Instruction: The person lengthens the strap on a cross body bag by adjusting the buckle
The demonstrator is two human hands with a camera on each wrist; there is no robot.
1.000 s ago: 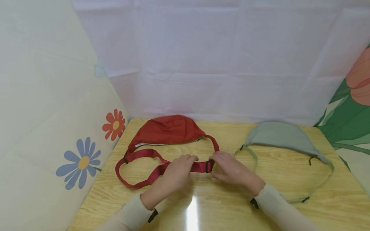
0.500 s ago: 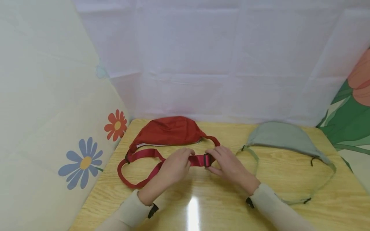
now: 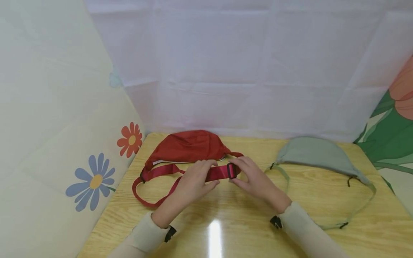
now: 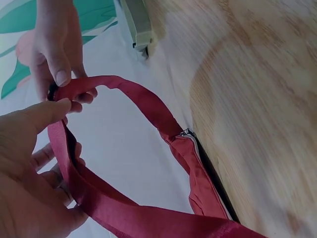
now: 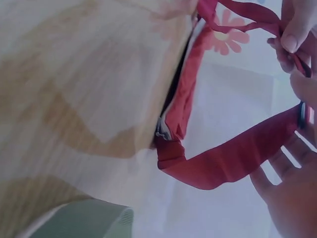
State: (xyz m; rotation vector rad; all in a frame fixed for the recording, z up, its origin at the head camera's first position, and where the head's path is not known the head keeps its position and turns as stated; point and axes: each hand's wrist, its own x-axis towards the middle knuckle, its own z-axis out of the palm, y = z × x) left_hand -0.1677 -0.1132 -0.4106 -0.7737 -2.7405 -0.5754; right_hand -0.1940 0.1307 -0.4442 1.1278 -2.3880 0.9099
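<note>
Holding the strap (image 3: 217, 173) in the left hand (image 3: 193, 182), between thumb and bent fingers, a little apart. Gripping the buckle (image 3: 231, 170) at its sides in the right hand (image 3: 259, 184), also only a bit open. Probably best to keep the strap flat, pull softly, and check for twists toward the left edge of the counter (image 3: 251, 225). Look for the red bag (image 3: 190, 145) at the back edge, nearer the left corner; try not to drag it along

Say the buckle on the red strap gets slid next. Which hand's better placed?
Right, I'd judge. The right hand has thumb and fingertips at the buckle; the left hand holds the strap farther along.
</note>
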